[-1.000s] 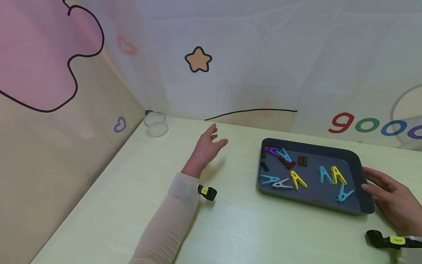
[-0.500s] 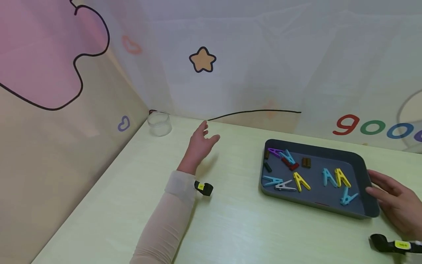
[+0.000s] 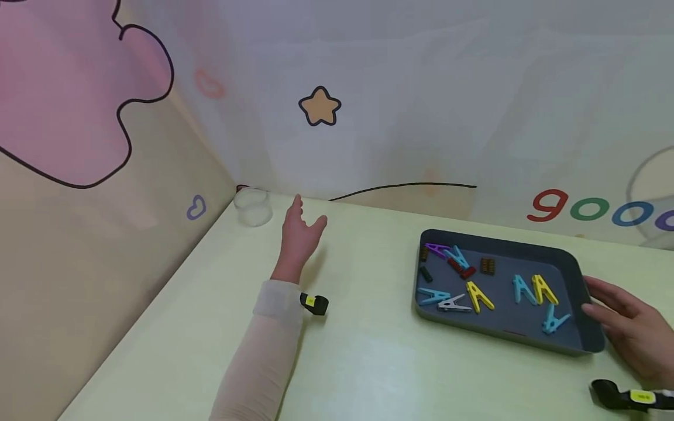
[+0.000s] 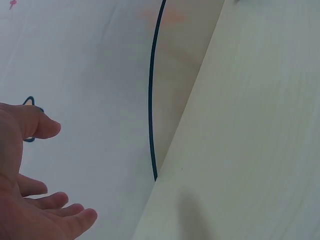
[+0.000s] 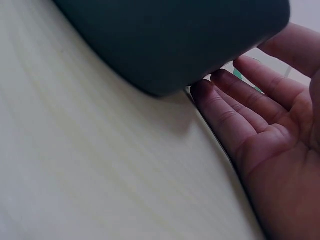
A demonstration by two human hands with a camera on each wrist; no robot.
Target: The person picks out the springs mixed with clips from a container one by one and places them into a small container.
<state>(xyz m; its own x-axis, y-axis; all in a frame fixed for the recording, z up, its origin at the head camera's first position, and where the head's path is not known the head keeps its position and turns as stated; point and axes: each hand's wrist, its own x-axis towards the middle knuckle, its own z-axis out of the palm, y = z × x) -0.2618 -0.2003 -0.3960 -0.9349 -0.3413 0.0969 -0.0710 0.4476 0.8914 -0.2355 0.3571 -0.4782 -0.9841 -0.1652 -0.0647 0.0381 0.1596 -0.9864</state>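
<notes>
My left hand (image 3: pixel 300 237) is held over the table, thumb apart from the fingers, holding nothing. In the left wrist view its fingers (image 4: pixel 70 220) are relaxed and slightly bent. Nearest to it, to the left, stands a clear round container (image 3: pixel 253 211) in the far corner. My right hand (image 3: pixel 632 327) is at the right end of a dark grey tray (image 3: pixel 505 324). In the right wrist view, nearly straight fingers (image 5: pixel 225 117) touch the tray's outer wall (image 5: pixel 170 45). In the tray lie blue, yellow, purple and grey clothespins (image 3: pixel 479 297), plus small dark red pieces (image 3: pixel 461 269).
Small brown ribbed pieces (image 3: pixel 487 266) and a dark green piece (image 3: pixel 425 273) also lie in the tray. A printed cloth wall (image 3: pixel 389 128) rises along the back edge of the pale table (image 3: pixel 358 351), and another stands at the left.
My left hand has moved left, closer to the clear container. The right hand stays at the tray's end, and the view has shifted slightly.
</notes>
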